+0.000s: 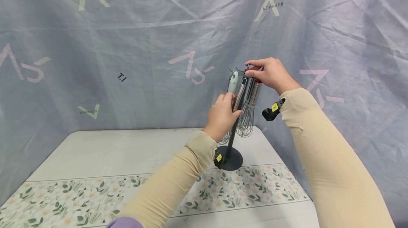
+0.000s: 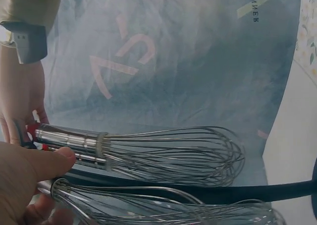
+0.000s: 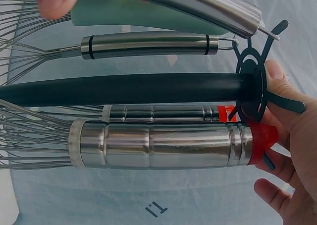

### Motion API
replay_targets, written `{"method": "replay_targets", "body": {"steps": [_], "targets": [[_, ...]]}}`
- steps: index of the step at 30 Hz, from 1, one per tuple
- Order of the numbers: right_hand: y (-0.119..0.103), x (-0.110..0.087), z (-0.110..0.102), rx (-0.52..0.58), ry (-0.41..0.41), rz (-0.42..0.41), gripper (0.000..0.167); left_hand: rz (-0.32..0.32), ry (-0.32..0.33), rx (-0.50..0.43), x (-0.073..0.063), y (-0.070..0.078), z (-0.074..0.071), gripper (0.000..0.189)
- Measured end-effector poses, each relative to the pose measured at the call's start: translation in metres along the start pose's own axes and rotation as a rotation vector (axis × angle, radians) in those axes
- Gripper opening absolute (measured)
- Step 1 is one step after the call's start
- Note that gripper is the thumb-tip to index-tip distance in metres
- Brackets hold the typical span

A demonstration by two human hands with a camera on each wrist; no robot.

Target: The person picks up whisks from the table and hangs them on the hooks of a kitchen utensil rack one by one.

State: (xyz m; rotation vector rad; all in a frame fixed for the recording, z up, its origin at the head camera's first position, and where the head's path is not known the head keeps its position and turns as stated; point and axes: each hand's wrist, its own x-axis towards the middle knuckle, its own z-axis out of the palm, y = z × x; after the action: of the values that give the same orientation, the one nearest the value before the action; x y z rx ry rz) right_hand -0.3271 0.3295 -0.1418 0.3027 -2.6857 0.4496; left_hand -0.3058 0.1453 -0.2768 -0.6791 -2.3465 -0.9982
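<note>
A black stand (image 1: 233, 134) with a hooked top carries several whisks hanging heads down. My left hand (image 1: 222, 116) grips a steel-handled whisk (image 3: 198, 4), thumb on one side and fingers on the other, just above its wires. The end loop of that whisk meets one of the hooks. At the top of the stand, my right hand (image 1: 272, 74) pinches the hook ring (image 3: 252, 86) between thumb and fingers. Close to that hand hang two steel whisks with red ends, the thicker one (image 3: 158, 145) in front. A mint-green handled whisk (image 1: 233, 82) and a slim steel one (image 3: 148, 45) hang beside them.
The round black base (image 1: 231, 162) stands on a white table (image 1: 127, 153) near its right side. A floral strip (image 1: 79, 199) crosses the tabletop. Grey printed fabric (image 1: 143, 44) hangs behind. A wrist camera (image 1: 271, 112) projects below the right cuff.
</note>
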Motion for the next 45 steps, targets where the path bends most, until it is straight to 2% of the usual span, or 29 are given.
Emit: {"method": "replay_targets", "body": {"steps": [7,13,16,21,26,31,35,38,42,45], "targets": [[0.000,-0.001,0.002,0.005,0.004,-0.002,0.046,-0.029,-0.032,-0.036,-0.015,-0.008,0.016,0.036],[0.001,0.000,0.002,0.007,-0.007,0.021,0.049,-0.018,-0.019,0.022,-0.028,-0.012,0.027,0.044],[0.001,0.000,0.002,0.009,-0.011,0.029,0.050,-0.031,-0.033,0.054,-0.034,-0.014,0.032,0.048],[0.000,0.000,0.001,0.021,-0.017,0.027,0.050,-0.076,-0.040,0.068,-0.047,-0.021,0.042,0.054],[0.001,0.000,0.001,0.032,-0.022,0.025,0.049,-0.107,-0.054,0.053,-0.066,-0.029,0.054,0.063],[0.004,0.002,0.002,0.043,-0.026,0.021,0.048,-0.179,-0.121,0.027,-0.086,-0.041,0.062,0.071],[0.003,0.001,0.002,0.042,-0.030,0.014,0.047,-0.233,-0.167,0.011,-0.100,-0.053,0.059,0.075],[0.003,0.001,0.002,0.051,-0.041,0.008,0.048,-0.262,-0.160,-0.005,-0.104,-0.064,0.050,0.071],[0.004,0.001,0.000,0.048,-0.053,-0.015,0.050,-0.268,-0.109,-0.016,-0.099,-0.079,0.027,0.062],[0.005,0.000,-0.005,0.042,-0.066,-0.032,0.052,-0.259,-0.067,0.019,-0.092,-0.090,0.005,0.056]]}}
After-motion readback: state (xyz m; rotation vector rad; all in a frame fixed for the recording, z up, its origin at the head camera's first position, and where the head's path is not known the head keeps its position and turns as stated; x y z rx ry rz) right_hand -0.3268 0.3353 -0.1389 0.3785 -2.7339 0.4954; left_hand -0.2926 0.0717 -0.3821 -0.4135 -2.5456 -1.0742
